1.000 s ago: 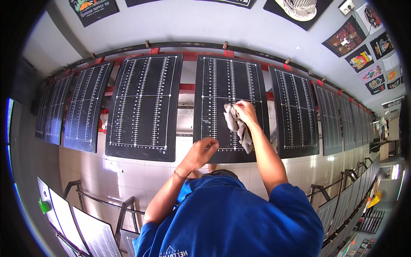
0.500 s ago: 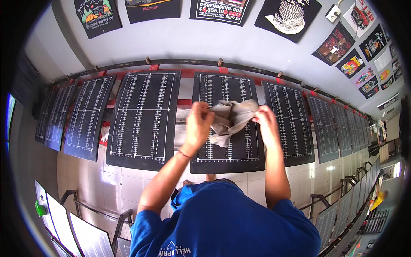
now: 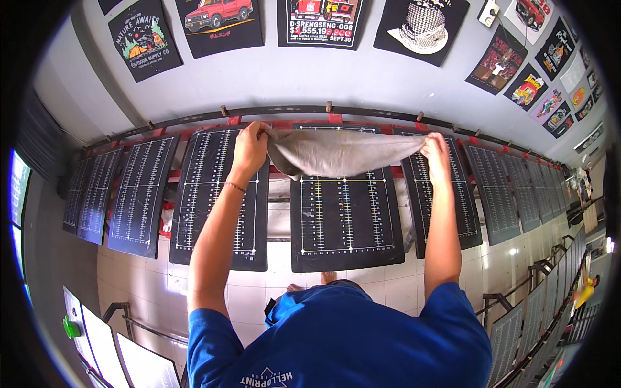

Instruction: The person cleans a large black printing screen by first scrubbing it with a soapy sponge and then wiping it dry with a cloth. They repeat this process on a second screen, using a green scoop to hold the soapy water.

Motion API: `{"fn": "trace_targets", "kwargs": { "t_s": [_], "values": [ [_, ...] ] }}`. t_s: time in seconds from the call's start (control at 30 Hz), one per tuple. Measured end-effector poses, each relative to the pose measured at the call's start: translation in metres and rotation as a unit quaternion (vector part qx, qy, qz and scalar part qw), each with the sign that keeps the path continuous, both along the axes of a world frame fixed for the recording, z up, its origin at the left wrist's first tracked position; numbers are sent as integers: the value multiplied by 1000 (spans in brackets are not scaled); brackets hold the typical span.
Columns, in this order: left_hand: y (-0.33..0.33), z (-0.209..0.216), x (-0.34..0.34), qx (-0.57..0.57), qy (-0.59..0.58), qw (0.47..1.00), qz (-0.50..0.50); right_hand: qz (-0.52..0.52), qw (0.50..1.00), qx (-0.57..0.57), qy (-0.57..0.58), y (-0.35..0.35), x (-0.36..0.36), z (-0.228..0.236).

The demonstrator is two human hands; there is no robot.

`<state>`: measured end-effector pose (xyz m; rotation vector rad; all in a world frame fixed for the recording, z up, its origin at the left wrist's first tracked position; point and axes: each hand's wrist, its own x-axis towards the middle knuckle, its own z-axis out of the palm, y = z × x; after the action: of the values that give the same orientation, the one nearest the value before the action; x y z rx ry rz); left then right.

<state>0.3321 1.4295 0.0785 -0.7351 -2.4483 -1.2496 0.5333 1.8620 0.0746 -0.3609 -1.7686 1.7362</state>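
Observation:
A grey cloth (image 3: 343,152) is stretched sideways between my two hands, over the far part of the black board (image 3: 347,223) with white ruled scales in front of me. My left hand (image 3: 251,150) pinches its left end, where the fabric folds and hangs in a dark crease. At the other end, my right hand (image 3: 437,155) grips a narrow, gathered corner. Both arms reach forward. The cloth hides the upper part of the board's markings.
More ruled black boards (image 3: 217,194) stand in a row to both sides on a red frame. Behind them runs a dark rail (image 3: 284,115) with short pegs. Printed panels (image 3: 424,29) hang on the grey wall. Pale boards (image 3: 145,359) sit on racks at lower left.
The cloth was bunched up over the middle of the board and is now spread wide. My hands have moved apart and farther forward, each keeping hold of an end.

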Motion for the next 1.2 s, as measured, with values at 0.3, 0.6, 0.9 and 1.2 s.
{"fn": "trace_targets", "kwargs": {
  "t_s": [0.3,0.6,0.9,1.2],
  "values": [
    [-38,-50,148,-13,-99,994,-33,-57,990,-61,-111,-39,160,-95],
    [-27,-163,144,-49,-224,971,-69,-80,967,-97,-220,-31,162,-187],
    [-6,-228,93,-71,-138,988,-9,-122,865,215,-436,24,103,-263],
    [-125,-230,283,28,-386,920,66,-108,751,359,-544,-22,105,-240]
  ]
}}
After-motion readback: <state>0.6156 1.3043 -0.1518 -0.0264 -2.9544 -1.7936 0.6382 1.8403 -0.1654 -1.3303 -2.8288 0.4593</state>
